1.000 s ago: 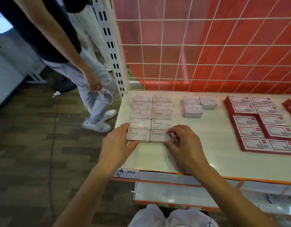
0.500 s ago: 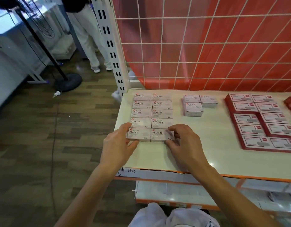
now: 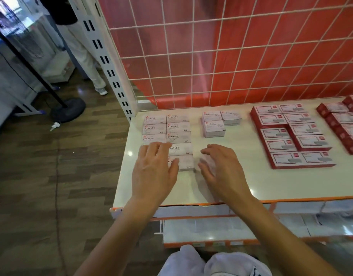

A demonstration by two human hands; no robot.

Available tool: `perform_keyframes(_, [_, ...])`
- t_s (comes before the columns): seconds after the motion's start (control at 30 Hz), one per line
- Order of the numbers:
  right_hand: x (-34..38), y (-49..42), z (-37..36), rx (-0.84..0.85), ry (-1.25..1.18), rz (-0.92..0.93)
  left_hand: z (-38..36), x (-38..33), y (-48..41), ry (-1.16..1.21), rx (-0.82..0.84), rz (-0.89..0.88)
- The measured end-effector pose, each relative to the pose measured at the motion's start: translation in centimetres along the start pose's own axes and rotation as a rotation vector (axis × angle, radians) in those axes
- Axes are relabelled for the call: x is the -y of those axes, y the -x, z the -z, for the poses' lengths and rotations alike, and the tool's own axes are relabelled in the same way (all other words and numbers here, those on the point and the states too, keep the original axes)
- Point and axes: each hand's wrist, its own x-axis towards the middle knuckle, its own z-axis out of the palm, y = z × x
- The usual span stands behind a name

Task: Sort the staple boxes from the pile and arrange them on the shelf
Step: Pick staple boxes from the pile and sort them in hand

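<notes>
White staple boxes (image 3: 177, 127) lie in two neat columns at the left end of the cream shelf (image 3: 241, 176). My left hand (image 3: 154, 172) hovers with straight, spread fingers over the near boxes of the left column and hides them. My right hand (image 3: 221, 168) is off to the right of the nearest box (image 3: 184, 161), fingers loosely bent, holding nothing. Both hands look lifted off the boxes.
Small white paper-clip boxes (image 3: 214, 124) sit behind my right hand. Red-edged boxes (image 3: 291, 136) fill the shelf's right side. A wire grid (image 3: 211, 56) with a red backing closes the back. A person (image 3: 80, 46) and a stand base (image 3: 68, 109) are on the floor at left.
Both hands have let go of the front row of staple boxes and lifted away; the right hand moved right. The view shifted closer to the shelf.
</notes>
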Motion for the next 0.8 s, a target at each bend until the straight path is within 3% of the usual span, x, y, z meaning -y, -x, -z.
perform_keyframes(0.3, [-6.0,2.4,5.1,-0.165,0.102,-0.01,-3.7,-9.5,-0.7,-0.05,0.081,-0.276])
perform_keyframes(0.8, [-22.8,9.4,20.4,-0.349,0.239,-0.166,-10.7,-33.6,0.8,-0.034,0.211,-0.568])
